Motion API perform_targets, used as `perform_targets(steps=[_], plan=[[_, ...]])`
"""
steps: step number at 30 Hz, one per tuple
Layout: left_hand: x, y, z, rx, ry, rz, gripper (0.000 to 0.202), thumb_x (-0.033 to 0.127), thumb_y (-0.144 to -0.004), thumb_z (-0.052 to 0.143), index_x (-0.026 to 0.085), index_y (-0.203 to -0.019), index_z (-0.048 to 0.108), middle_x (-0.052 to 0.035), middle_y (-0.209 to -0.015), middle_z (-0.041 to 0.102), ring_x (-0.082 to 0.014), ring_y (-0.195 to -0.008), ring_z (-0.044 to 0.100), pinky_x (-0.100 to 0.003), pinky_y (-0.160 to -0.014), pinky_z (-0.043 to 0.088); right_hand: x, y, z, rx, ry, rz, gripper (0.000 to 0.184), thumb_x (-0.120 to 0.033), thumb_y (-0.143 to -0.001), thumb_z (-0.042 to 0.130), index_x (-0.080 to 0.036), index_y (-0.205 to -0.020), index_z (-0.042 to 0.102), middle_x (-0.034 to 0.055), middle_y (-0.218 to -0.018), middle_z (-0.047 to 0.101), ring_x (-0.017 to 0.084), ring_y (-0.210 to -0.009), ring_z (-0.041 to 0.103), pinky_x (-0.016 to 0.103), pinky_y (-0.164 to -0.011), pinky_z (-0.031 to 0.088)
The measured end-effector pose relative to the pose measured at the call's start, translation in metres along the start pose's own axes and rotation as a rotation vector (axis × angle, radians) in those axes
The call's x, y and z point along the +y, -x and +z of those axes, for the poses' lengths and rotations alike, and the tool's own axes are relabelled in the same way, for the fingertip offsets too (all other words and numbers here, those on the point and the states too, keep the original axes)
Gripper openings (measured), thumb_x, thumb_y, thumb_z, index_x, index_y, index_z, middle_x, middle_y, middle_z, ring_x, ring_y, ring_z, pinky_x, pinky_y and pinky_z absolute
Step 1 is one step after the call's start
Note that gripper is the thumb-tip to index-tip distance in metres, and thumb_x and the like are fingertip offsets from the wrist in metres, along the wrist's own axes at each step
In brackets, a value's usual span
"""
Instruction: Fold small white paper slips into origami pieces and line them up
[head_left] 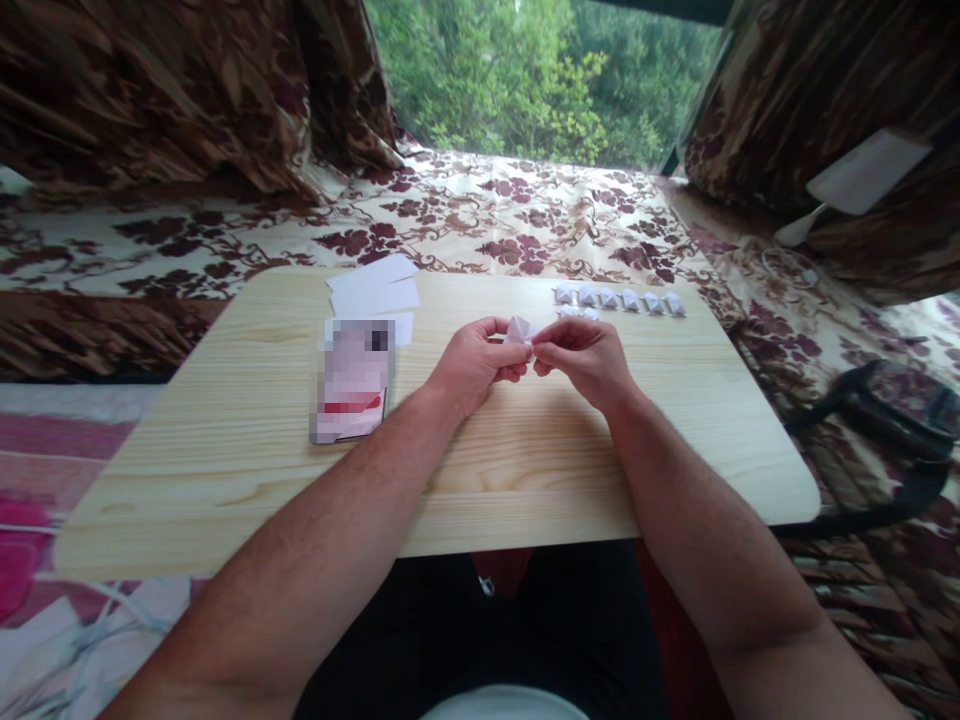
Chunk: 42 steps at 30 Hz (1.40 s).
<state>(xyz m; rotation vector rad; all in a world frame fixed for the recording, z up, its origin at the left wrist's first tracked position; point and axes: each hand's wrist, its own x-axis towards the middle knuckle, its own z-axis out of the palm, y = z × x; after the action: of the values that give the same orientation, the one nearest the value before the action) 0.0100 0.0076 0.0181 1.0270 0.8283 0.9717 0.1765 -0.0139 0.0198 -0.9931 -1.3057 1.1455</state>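
Both my hands meet above the middle of a pale wooden table [225, 480]. My left hand [474, 364] and my right hand [585, 360] are closed, pinching a small folded white paper piece [519, 330] between their fingertips. Behind my right hand, several finished folded paper pieces [619, 299] stand in a row near the table's far edge, with another couple [577, 313] just in front of them. A stack of white paper sheets [373, 290] lies at the far left of the tabletop.
A blurred-out card or phone [352, 380] lies flat on the table left of my left hand. Floral fabric [487, 215] covers the surface beyond the table, with curtains on both sides of a window onto trees. A black strap or bag [892, 440] lies at the right.
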Motion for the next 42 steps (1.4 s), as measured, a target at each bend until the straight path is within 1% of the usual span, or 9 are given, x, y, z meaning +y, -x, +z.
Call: perform_targets(steps=[9,15,21,28,33,39,42], plan=[[0.0017,0.0012,0.0,-0.034,0.012,0.014,0.033,0.015,-0.06,0.081,0.012,-0.087,0.062,-0.0004,-0.062,0.065,-0.0093,-0.05,0.058,-0.021,-0.05,0.043,0.0023,-0.0005,-0.0032,-0.007,-0.006,-0.001,0.019,-0.029,-0.069,0.083,-0.015,-0.076,0.072,0.001,-0.06,0.071,0.014,-0.053,0.066,0.027,-0.054,0.055],[0.0015,0.001,-0.0002,-0.036,-0.003,0.02,0.033,0.015,-0.06,0.081,0.013,-0.088,0.062,0.0005,-0.062,0.065,-0.0091,-0.05,0.057,-0.02,-0.049,0.042,-0.0002,0.0002,-0.0023,-0.006,-0.015,0.007,0.018,-0.028,-0.068,0.084,-0.016,-0.075,0.072,0.0007,-0.06,0.07,0.014,-0.051,0.065,0.027,-0.053,0.055],[-0.0006,0.0013,-0.0002,-0.02,-0.039,0.039,0.031,0.015,-0.062,0.079,0.014,-0.088,0.062,0.0005,-0.062,0.066,-0.0088,-0.05,0.057,-0.02,-0.049,0.041,-0.0002,0.0001,-0.0018,-0.004,-0.008,0.011,0.017,-0.027,-0.069,0.083,-0.016,-0.074,0.072,0.0006,-0.059,0.07,0.014,-0.052,0.065,0.027,-0.054,0.055],[-0.0001,0.0023,0.0018,0.005,-0.058,0.052,0.034,0.017,-0.061,0.081,0.014,-0.09,0.062,0.0006,-0.062,0.066,-0.0091,-0.049,0.057,-0.02,-0.049,0.041,-0.0007,-0.0001,-0.0005,0.006,0.002,0.024,0.02,-0.03,-0.067,0.083,-0.016,-0.073,0.071,0.0002,-0.058,0.069,0.013,-0.051,0.064,0.027,-0.053,0.055],[-0.001,0.0016,0.0021,0.016,-0.07,0.064,0.033,0.017,-0.061,0.08,0.014,-0.089,0.062,0.0008,-0.062,0.066,-0.0092,-0.049,0.057,-0.02,-0.049,0.043,-0.0019,-0.0002,0.0011,0.008,0.002,0.009,0.018,-0.029,-0.067,0.083,-0.016,-0.071,0.07,0.0,-0.057,0.068,0.013,-0.05,0.063,0.026,-0.052,0.054],[-0.004,0.0019,0.004,0.011,-0.101,0.14,0.032,0.016,-0.063,0.078,0.015,-0.091,0.062,-0.0007,-0.067,0.069,-0.0107,-0.057,0.06,-0.021,-0.052,0.044,0.0016,-0.0003,0.0014,0.049,0.039,-0.001,0.016,-0.028,-0.067,0.081,-0.017,-0.072,0.07,0.0,-0.057,0.069,0.013,-0.051,0.063,0.027,-0.053,0.054],[-0.005,0.002,0.0053,0.046,-0.135,0.154,0.031,0.015,-0.062,0.077,0.016,-0.09,0.062,-0.0002,-0.067,0.068,-0.0109,-0.057,0.06,-0.021,-0.051,0.043,0.0049,-0.0005,0.0026,0.056,0.047,-0.011,0.016,-0.028,-0.068,0.08,-0.017,-0.073,0.07,-0.0001,-0.058,0.068,0.013,-0.052,0.063,0.027,-0.054,0.054]])
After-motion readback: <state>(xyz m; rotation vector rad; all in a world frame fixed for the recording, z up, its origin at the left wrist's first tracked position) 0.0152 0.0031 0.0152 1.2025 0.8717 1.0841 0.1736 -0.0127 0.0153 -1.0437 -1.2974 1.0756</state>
